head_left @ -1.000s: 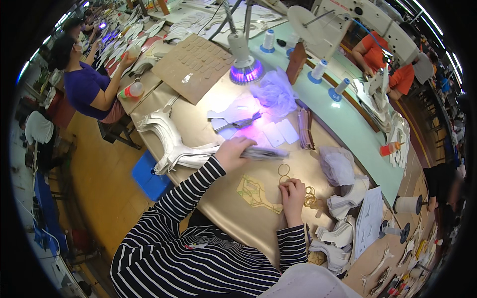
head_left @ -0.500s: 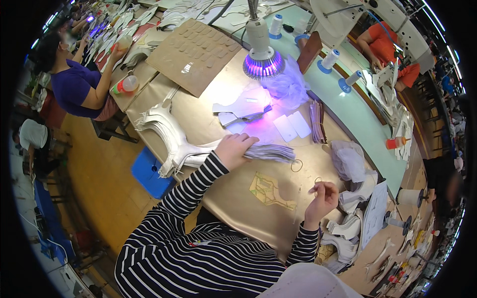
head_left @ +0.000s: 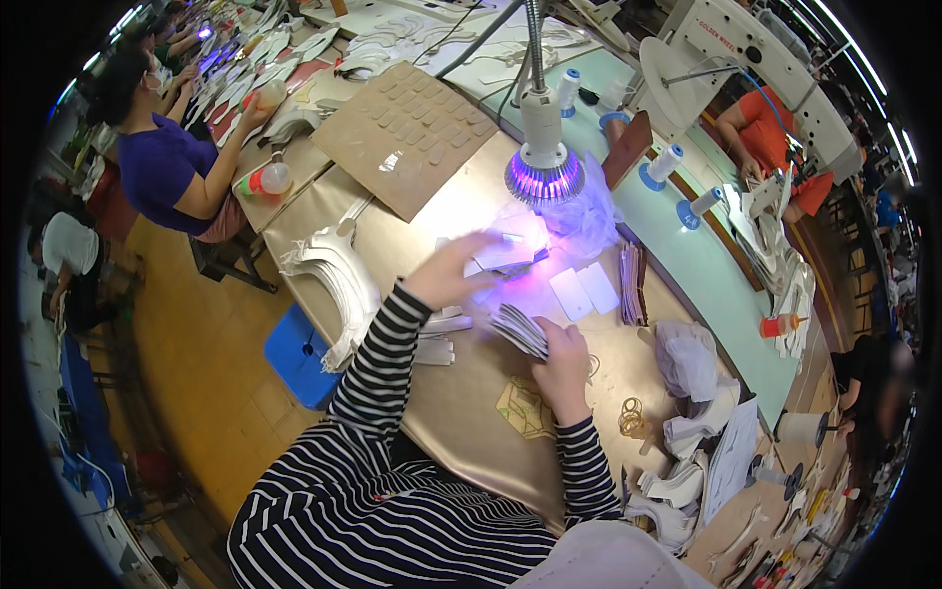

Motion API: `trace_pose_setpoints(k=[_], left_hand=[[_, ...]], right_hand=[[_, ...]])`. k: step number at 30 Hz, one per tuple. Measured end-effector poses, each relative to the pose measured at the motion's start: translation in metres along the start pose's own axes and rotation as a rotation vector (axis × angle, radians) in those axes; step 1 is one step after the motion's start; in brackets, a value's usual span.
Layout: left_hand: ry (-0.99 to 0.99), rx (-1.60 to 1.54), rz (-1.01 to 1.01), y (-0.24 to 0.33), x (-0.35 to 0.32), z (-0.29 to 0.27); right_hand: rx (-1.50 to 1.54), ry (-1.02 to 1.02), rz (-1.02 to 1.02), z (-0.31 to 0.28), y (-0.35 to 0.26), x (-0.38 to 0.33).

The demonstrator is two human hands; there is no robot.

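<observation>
My right hand (head_left: 562, 367) grips a fanned stack of thin flat cut pieces (head_left: 520, 329) at the middle of the tan worktable (head_left: 461, 422). My left hand (head_left: 451, 273) is blurred, fingers spread, reaching forward over white pieces (head_left: 510, 257) lit purple under the lamp (head_left: 543, 169). It holds nothing that I can see. A gold cut-out pattern piece (head_left: 526, 408) lies flat on the table just below my right hand.
A stack of white curved shoe parts (head_left: 334, 280) sits at the table's left edge above a blue stool (head_left: 294, 353). Brown perforated board (head_left: 407, 137) lies at the back. Rubber bands (head_left: 633, 417), thread spools (head_left: 655, 165) and white bags (head_left: 687, 358) are right. A seated person in purple (head_left: 172, 177) works at left.
My left hand left the stack and reached forward toward the lit pieces. My right hand moved up from the gold pattern piece and took hold of the stack.
</observation>
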State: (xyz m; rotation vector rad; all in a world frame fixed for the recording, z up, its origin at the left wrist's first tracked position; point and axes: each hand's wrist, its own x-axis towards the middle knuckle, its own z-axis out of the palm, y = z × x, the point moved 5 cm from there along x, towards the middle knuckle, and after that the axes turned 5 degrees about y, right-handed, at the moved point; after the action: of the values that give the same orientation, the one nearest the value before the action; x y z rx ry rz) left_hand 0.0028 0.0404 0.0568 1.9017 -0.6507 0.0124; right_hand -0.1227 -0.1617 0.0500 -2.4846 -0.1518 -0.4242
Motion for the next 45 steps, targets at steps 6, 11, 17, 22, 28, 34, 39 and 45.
trace_pose_setpoints(k=[6, 11, 17, 22, 28, 34, 39, 45], left_hand=[[-0.067, 0.664, -0.305, -0.085, 0.075, 0.033], [-0.259, 0.599, -0.278, -0.108, 0.071, 0.068], [-0.231, 0.380, -0.435, -0.086, 0.067, 0.057], [0.029, 0.595, -0.166, -0.042, 0.022, 0.082], [0.043, 0.366, -0.343, -0.012, 0.001, 0.086], [0.115, 0.167, -0.311, 0.002, -0.043, 0.098], [0.166, -0.222, -0.568, -0.032, -0.063, 0.091], [0.375, -0.896, -0.730, -0.028, -0.083, 0.097]], right_hand=[[0.022, 0.136, 0.228, -0.025, 0.009, -0.026], [-0.196, -0.054, 0.070, -0.005, 0.009, -0.029], [-0.096, -0.031, 0.127, -0.012, 0.006, -0.036], [-0.013, 0.152, 0.371, -0.025, 0.005, -0.039], [0.095, -0.017, 0.581, -0.010, 0.022, -0.019], [0.234, 0.094, 0.576, 0.018, -0.001, -0.031], [0.510, 0.121, 0.705, 0.024, 0.020, -0.047], [1.368, 0.210, 0.810, 0.003, 0.009, -0.055]])
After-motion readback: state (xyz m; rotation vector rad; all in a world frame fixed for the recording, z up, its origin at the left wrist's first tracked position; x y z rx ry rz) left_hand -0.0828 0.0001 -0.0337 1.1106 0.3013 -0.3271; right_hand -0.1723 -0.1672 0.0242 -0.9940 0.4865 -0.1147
